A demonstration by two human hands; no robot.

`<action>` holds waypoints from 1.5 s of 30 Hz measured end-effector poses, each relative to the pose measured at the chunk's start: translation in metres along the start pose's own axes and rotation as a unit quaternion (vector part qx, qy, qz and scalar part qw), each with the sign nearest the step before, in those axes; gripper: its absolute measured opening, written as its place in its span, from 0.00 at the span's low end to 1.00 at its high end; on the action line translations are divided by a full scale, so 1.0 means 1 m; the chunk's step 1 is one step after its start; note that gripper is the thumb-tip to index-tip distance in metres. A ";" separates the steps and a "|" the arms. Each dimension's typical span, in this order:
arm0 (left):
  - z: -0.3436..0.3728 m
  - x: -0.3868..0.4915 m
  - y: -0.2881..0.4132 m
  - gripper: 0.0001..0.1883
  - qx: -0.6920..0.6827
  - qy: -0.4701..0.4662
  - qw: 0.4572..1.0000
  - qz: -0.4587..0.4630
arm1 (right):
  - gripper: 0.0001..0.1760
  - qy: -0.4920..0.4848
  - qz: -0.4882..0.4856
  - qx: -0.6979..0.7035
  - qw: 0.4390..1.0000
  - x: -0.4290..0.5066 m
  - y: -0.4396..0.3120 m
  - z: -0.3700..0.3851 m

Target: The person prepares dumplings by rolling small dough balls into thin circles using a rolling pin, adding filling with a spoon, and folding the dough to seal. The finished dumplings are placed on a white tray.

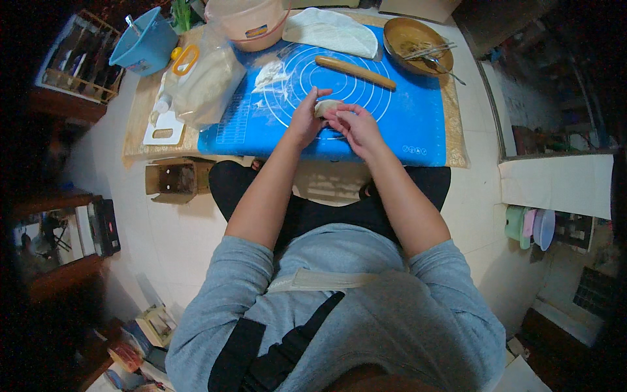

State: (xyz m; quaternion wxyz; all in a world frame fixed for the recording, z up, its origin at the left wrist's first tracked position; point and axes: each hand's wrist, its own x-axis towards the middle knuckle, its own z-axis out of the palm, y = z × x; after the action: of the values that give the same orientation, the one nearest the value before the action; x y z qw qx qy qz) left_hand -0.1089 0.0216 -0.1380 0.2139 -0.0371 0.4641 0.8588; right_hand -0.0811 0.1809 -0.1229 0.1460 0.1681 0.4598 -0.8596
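A small piece of pale dough (325, 107), folded like a dumpling, is held between my two hands above a blue silicone pastry mat (416, 125). My left hand (307, 117) cups it from the left, thumb and fingers around it. The fingertips of my right hand (356, 125) pinch its right edge. Beyond my hands a wooden rolling pin (355, 72) lies slanted on the mat. White flour (271, 76) is heaped on the mat at the upper left.
A bowl (419, 36) with chopsticks and a spoon stands back right, beside a folded white cloth (330, 32). A pink tub (250, 24), a bag of flour (203, 88), a blue bucket (147, 46) and a white cutting board (163, 128) are at the left.
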 end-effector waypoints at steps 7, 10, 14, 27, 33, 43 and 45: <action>-0.002 -0.003 0.001 0.36 -0.007 -0.007 1.000 -0.027 | 0.17 0.028 -0.257 -0.479 0.839 0.013 0.000 -0.013; 0.002 -0.005 0.001 0.34 -0.002 -0.022 0.999 -0.030 | 0.17 0.035 -0.257 -0.531 0.807 0.020 -0.010 -0.019; 0.000 -0.006 0.000 0.34 0.019 -0.023 0.999 -0.016 | 0.17 -0.010 -0.279 -0.564 0.777 0.025 -0.019 -0.023; 0.003 -0.009 0.001 0.32 0.008 -0.031 0.999 0.004 | 0.13 -0.026 -0.252 -0.537 0.805 0.026 -0.023 -0.024; 0.007 -0.014 -0.002 0.19 0.116 -0.012 0.993 -0.020 | 0.17 -0.044 -0.367 -0.563 0.740 0.023 -0.026 -0.028; 0.030 -0.047 0.031 0.14 0.038 -0.164 0.985 -0.023 | 0.38 -0.253 -0.145 -0.219 0.931 -0.036 -0.021 -0.026; 0.030 -0.047 0.030 0.15 0.050 -0.180 0.982 -0.033 | 0.36 -0.238 -0.176 -0.253 0.921 -0.042 -0.030 -0.016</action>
State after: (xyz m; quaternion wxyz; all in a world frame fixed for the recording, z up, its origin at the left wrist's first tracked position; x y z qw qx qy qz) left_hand -0.0750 0.0156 -0.0852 0.3237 0.1139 0.4585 0.8198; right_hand -0.0529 0.2143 -0.0914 0.1347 -0.1675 0.6361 -0.7410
